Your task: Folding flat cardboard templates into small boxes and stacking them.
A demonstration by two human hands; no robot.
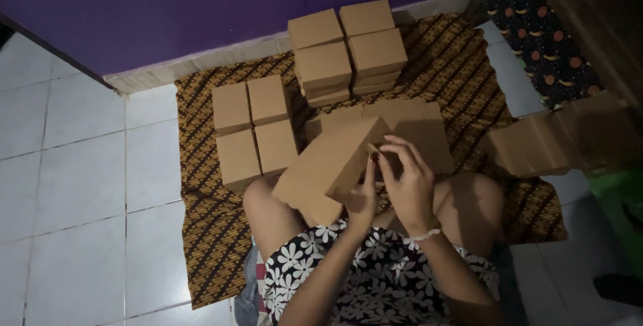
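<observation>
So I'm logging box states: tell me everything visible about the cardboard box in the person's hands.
The cardboard box is plain brown, unprinted, with flat faces and sharp folded edges. It is tilted, one corner pointing up, held above the person's knees. The left hand supports its near edge; the right hand works at its upper right corner, where a flap looks partly open. Dim light hides finer detail.

The box (pixel 328 165) above the lap is matt brown cardboard, smooth-faced. Beyond it, the stacks (pixel 348 51) are the same plain cardboard. Under the box lies a patterned woven cloth (pixel 201 232). Left of the cloth, the floor tiles (pixel 74 185) look glazed, faintly glossy.
</observation>
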